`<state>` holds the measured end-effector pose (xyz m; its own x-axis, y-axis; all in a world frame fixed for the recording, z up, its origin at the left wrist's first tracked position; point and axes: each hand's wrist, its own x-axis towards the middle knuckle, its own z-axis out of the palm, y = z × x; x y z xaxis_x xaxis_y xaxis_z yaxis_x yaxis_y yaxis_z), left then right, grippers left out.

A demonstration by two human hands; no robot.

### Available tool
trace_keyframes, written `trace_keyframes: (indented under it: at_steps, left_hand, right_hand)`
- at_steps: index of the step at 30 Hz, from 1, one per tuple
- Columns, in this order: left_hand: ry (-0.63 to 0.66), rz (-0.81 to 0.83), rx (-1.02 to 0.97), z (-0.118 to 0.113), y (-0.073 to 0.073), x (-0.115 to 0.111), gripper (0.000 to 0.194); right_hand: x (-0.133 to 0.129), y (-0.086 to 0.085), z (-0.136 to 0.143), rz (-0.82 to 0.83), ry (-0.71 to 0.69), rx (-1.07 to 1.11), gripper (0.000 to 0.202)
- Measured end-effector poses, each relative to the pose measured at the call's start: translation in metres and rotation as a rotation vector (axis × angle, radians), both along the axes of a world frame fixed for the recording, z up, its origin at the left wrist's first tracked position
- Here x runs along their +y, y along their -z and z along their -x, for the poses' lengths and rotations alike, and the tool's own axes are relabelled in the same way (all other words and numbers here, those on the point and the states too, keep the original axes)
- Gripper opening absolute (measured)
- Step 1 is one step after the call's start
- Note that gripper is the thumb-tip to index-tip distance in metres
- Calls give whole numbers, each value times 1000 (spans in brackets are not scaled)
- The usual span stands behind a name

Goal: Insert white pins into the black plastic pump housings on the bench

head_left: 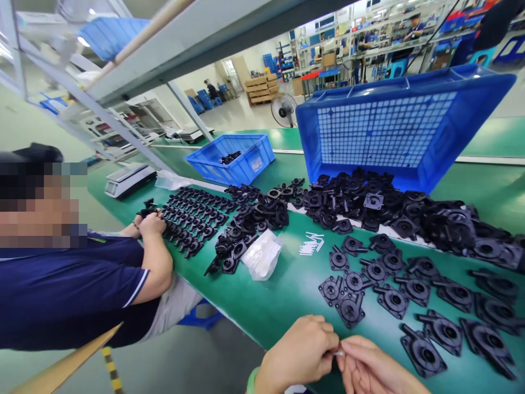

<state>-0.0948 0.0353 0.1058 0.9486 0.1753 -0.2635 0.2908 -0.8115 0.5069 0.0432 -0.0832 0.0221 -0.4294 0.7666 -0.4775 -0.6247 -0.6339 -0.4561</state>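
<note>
My left hand (301,350), with a green band at the wrist, is closed at the near edge of the green table (287,295). Beside it my right hand (367,364) has its thumb and fingers pinched together, the fingertips of both hands meeting. Between them shows a small white piece (338,353), partly hidden by the fingers. Several black round-bodied parts (394,298) lie spread on the table beyond and to the right of my hands. Thin white strips (311,244) lie in a small group farther back.
A white plastic bag (263,254) rests by a black parts pile (262,216). A tipped blue crate (377,131) stands behind a larger heap. Farther left are a blue bin (233,158), a scale (130,179) and a seated person (82,284) handling black parts in rows.
</note>
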Motion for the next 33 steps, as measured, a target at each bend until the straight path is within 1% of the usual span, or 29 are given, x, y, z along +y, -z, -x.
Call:
trace_keyframes:
  at_steps: [2, 5, 6, 7, 8, 10, 11, 12, 13, 15, 17, 18, 20, 21, 23, 25, 27, 29, 31, 33]
  left_hand:
    - [9, -32, -3, -6, -3, -3, 17]
    - [3, -33, -30, -10, -8, -1, 16]
    - [-27, 0, -56, -10, -8, 2, 13]
    - [-88, 43, -88, -11, -8, 6, 9]
    - [-180, 81, -125, -11, -6, 11, 7]
    - [-393, 99, -178, -14, 1, 22, 13]
    - [-481, 75, -183, -17, 7, 26, 18]
    - [-536, 41, -173, -20, 13, 30, 22]
    - [-561, 8, -158, -24, 21, 33, 25]
    - [-548, -11, -140, -30, 35, 36, 25]
    - [-531, 20, -175, -33, 45, 39, 18]
    - [-537, 52, -207, -34, 47, 41, 16]
    - [-579, 194, -278, -34, 46, 49, 20]
    - [-607, 315, -314, -35, 44, 54, 23]
    - [-657, 632, -400, -40, 38, 64, 32]
    - [-699, 952, -502, -51, 34, 73, 39]
    - [-727, 1173, -570, -65, 34, 78, 42]
    - [-724, 1283, -578, -78, 39, 77, 45]
    - [-715, 1309, -552, -86, 45, 72, 46]
    - [-710, 1306, -517, -88, 51, 66, 47]
  right_hand:
    - [-1, -2, -5, -59, -37, -27, 52]
    - [-2, -7, -13, -92, -111, -65, 45]
    - [-2, -9, -16, -92, -118, -78, 42]
    - [-3, -11, -19, -91, -105, -94, 39]
    - [-3, -12, -23, -97, -74, -118, 38]
    - [-4, -15, -29, -133, 8, -188, 36]
    - [-4, -16, -32, -156, 43, -221, 35]
    - [-4, -17, -34, -178, 69, -248, 35]
    - [-4, -17, -35, -195, 91, -272, 35]
    - [-3, -18, -36, -218, 122, -318, 37]
    - [-3, -18, -34, -257, 138, -379, 40]
    - [-3, -17, -32, -284, 144, -418, 42]
    - [-2, -17, -29, -333, 161, -511, 46]
    - [-1, -17, -28, -350, 173, -564, 48]
    - [2, -19, -27, -366, 202, -678, 50]
    - [7, -25, -27, -384, 246, -776, 52]
    - [13, -32, -29, -416, 307, -837, 53]
    - [18, -39, -32, -456, 368, -865, 53]
    - [20, -42, -34, -486, 409, -884, 52]
    - [19, -40, -36, -490, 432, -893, 52]
